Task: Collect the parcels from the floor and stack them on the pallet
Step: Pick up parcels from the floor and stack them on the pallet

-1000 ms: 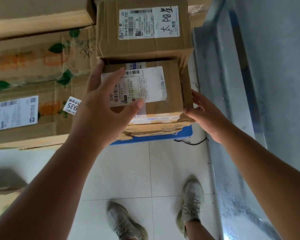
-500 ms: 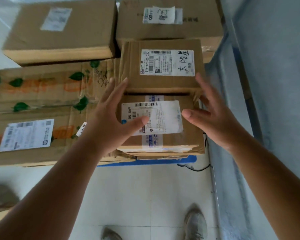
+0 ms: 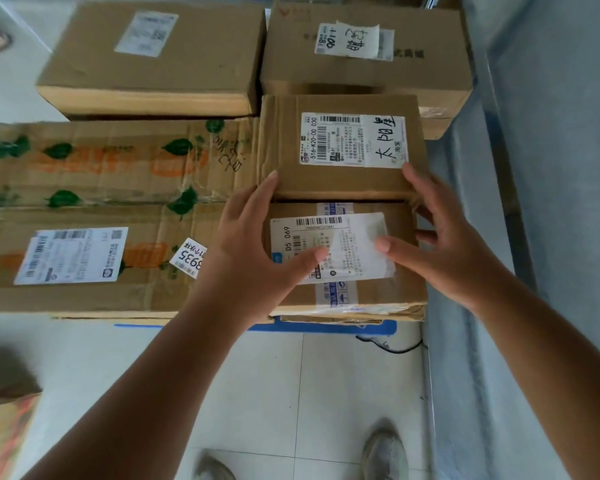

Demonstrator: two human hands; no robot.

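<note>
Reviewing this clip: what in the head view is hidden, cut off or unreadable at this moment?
- Blue pallet: only a front strip shows; the parcels cover the rest.
- Small parcel: the left hand hides its left edge, so whether the fingers touch it is unclear.
- Right hand: fingers spread; contact with the parcel cannot be judged.
- Long parcel: cut off by the left edge.
- Label print: too small to read.
- Shoes: cut off at the bottom.

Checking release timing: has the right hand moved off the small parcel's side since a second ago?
Yes. The right hand has come up from the parcel's right side, fingers now spread over its top, by the label.
</note>
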